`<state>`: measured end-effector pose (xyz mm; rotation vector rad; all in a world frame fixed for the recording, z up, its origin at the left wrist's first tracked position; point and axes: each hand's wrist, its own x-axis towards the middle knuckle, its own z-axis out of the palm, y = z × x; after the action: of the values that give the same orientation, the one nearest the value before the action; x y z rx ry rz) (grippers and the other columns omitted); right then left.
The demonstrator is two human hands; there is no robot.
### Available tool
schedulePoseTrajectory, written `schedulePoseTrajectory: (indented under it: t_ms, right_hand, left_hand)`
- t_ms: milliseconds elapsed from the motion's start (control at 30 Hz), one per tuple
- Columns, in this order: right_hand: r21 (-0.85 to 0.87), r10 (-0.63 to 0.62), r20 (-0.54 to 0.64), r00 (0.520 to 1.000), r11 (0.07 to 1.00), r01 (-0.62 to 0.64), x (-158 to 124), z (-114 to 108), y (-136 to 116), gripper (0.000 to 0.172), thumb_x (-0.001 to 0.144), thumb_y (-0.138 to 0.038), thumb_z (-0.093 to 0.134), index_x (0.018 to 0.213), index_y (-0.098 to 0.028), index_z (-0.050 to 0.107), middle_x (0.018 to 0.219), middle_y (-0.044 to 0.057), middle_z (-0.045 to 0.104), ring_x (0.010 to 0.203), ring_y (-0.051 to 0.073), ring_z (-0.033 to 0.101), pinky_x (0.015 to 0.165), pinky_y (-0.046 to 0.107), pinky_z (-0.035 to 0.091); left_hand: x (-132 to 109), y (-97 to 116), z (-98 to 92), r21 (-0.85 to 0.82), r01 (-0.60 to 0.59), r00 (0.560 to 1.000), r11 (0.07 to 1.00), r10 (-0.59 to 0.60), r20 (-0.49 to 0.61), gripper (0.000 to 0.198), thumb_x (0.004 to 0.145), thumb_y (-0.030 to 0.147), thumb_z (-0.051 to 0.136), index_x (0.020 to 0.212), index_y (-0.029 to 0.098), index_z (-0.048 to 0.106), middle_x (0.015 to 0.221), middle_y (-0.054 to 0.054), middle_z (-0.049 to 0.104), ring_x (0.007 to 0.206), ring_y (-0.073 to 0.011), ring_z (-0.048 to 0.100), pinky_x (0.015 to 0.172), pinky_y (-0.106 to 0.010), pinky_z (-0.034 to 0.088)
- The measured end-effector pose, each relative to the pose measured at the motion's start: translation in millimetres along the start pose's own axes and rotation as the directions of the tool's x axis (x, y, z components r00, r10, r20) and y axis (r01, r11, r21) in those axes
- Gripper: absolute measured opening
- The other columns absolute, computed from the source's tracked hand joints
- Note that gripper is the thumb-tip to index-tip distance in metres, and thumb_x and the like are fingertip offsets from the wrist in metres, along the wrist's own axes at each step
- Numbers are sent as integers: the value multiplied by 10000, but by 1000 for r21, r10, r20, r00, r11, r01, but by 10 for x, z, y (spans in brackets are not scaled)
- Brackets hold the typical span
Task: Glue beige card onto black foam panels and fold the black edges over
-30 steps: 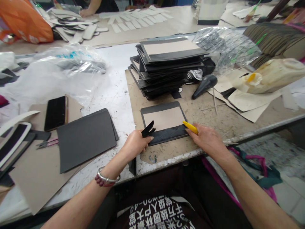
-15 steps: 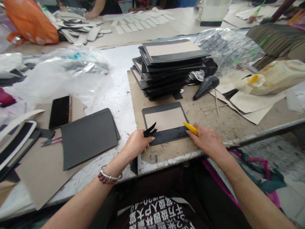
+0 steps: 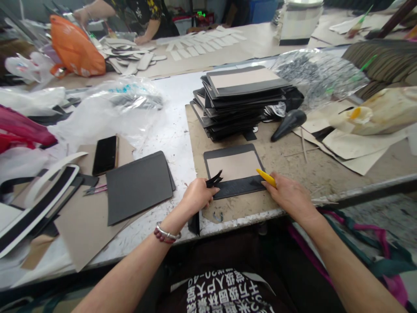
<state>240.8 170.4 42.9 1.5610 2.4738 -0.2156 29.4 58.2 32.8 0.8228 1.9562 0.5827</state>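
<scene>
A flat dark grey panel (image 3: 211, 153) with a beige rectangle (image 3: 233, 166) on its face lies on the board before me. Along its near edge runs a black band (image 3: 241, 187). My left hand (image 3: 198, 193) is closed at the panel's near left corner, thin black strips (image 3: 214, 178) sticking out of its grip. Between the thumb and fingers of my right hand (image 3: 288, 191) is a yellow pointed tool (image 3: 266, 177); its tip points up and left over the panel's right edge. Those fingers touch the near right corner.
Behind the panel stands a tall stack of similar panels (image 3: 241, 104), with a black teardrop-shaped object (image 3: 289, 124) to its right. Left lie dark grey sheets (image 3: 140, 187), a phone (image 3: 106, 154) and pink-handled snips (image 3: 96, 189). A co-worker's arm (image 3: 151, 32) reaches over the far table.
My view has swung left and up, so everything sits farther right and more of the co-worker shows. Both hands stay at the panel's near corners with hardly any shift.
</scene>
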Motion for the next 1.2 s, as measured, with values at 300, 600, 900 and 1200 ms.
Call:
schedulePoseTrajectory:
  t_ms: [300,600,900,1200]
  right_hand:
    - [8,12,0,1000,1000,-12,-12,-16,-24,330,894,-409,387,1041,-194,589,778,91,639,751,263,631,564,302,387]
    - [15,7,4,1000,1000,-7,-30,-38,-32,328,899,-401,378,1022,-168,572,814,105,641,810,270,636,619,317,414]
    - [15,40,4,999,999,-40,-23,-111,-36,345,887,-426,411,1012,-150,575,841,119,656,822,267,637,627,317,429]
    - [24,-265,-129,956,963,270,-347,-200,-460,280,848,-132,461,1088,-167,600,1060,119,632,956,228,606,794,326,491]
  left_hand:
    - [-11,-24,5,34,-13,1000,999,14,-20,130,770,274,575,732,151,552,499,28,548,374,-113,510,369,-218,364]
    - [-37,2,3,119,-31,995,992,42,-92,151,765,284,597,778,137,565,528,-13,592,445,-159,576,435,-235,412]
    - [-420,-102,10,376,-256,921,891,343,-185,400,748,31,475,1100,189,583,1005,-80,638,979,-223,575,887,-341,432]
    - [-348,-396,71,662,-669,536,339,837,112,631,624,-59,358,1219,79,515,1298,-147,509,1228,-283,431,997,-458,425]
